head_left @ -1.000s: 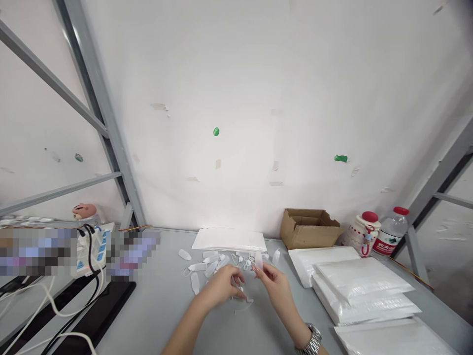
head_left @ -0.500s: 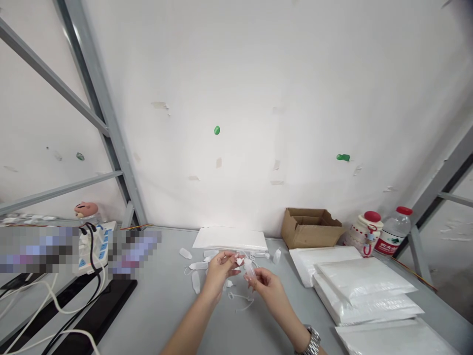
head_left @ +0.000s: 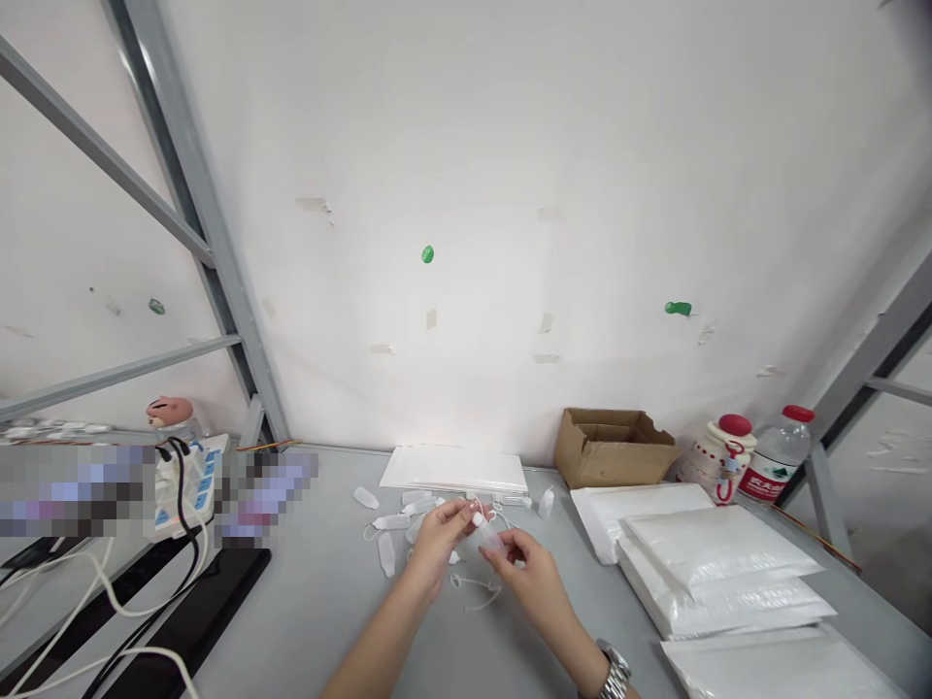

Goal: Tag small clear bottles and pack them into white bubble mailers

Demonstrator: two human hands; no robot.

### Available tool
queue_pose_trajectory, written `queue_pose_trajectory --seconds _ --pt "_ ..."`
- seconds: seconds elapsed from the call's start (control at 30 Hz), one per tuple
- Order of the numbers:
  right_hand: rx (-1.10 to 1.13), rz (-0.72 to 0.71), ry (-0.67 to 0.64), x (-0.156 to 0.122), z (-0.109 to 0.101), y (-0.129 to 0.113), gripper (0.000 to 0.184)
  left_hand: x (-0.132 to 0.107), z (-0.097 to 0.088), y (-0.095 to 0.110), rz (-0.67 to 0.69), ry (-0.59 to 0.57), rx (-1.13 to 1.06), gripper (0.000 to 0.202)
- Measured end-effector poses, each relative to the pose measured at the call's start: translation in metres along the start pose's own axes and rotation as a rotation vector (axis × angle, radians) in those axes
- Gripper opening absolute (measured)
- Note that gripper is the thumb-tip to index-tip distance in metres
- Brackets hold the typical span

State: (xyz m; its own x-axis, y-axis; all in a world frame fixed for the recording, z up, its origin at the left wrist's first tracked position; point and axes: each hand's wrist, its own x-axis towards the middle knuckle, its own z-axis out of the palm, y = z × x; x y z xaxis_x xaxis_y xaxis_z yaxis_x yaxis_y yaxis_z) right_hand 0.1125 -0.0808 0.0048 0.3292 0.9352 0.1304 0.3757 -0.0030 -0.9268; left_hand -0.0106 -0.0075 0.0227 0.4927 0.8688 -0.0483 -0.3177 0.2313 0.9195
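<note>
A small translucent plastic bottle (head_left: 489,535) is held by its body between the thumb and fingers of my right hand (head_left: 525,568). It tilts up to the left. My left hand (head_left: 440,540) pinches at a white cap (head_left: 479,519) on the bottle's mouth, its fingertips partly hidden behind the cap. A thin white loop rises above the cap. Below the hands, a loose white strap with a ring (head_left: 472,582) lies on the grey table (head_left: 306,602). Similar small bottles (head_left: 385,555) are scattered around my left hand, and one bottle (head_left: 546,503) stands apart to the right.
Behind the hands lies a stack of white sheets (head_left: 451,468). To the right are a cardboard box (head_left: 615,456), white padded mailers (head_left: 720,549), a red-lidded jar (head_left: 717,456) and a water bottle (head_left: 781,456). A power strip (head_left: 190,485) with cables sits left.
The white cap, held apart from the bottle earlier, now sits at its mouth. My left fingers have closed in toward the bottle, which leans further left.
</note>
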Motion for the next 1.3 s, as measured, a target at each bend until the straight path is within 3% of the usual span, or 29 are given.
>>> queue_pose_trajectory --seconds 0.27,0.53,0.8,1.07,1.2,1.3 --pt "-0.037 -0.027 0.014 -0.001 -0.002 -0.002 0.016 0.0 -0.003 -0.003 -0.066 0.005 0.044 0.041" --pt "-0.056 -0.112 0.033 0.0 -0.008 -0.002 0.016 0.004 -0.009 -0.001 0.015 -0.057 0.183 0.026" --pt "0.366 0.109 -0.238 0.006 -0.013 -0.004 0.04 0.003 -0.008 0.004 -0.012 -0.036 0.137 0.03" --pt "0.09 -0.033 0.011 0.004 -0.006 0.0 0.035 -0.001 -0.001 0.003 -0.056 0.029 0.016 0.037" --pt "-0.015 -0.146 0.079 -0.002 -0.006 -0.001 0.03 -0.001 -0.002 0.001 -0.059 0.018 -0.004 0.035" --pt "0.001 -0.146 0.099 -0.003 -0.006 -0.004 0.031 0.0 -0.004 0.001 -0.036 0.006 0.038 0.033"
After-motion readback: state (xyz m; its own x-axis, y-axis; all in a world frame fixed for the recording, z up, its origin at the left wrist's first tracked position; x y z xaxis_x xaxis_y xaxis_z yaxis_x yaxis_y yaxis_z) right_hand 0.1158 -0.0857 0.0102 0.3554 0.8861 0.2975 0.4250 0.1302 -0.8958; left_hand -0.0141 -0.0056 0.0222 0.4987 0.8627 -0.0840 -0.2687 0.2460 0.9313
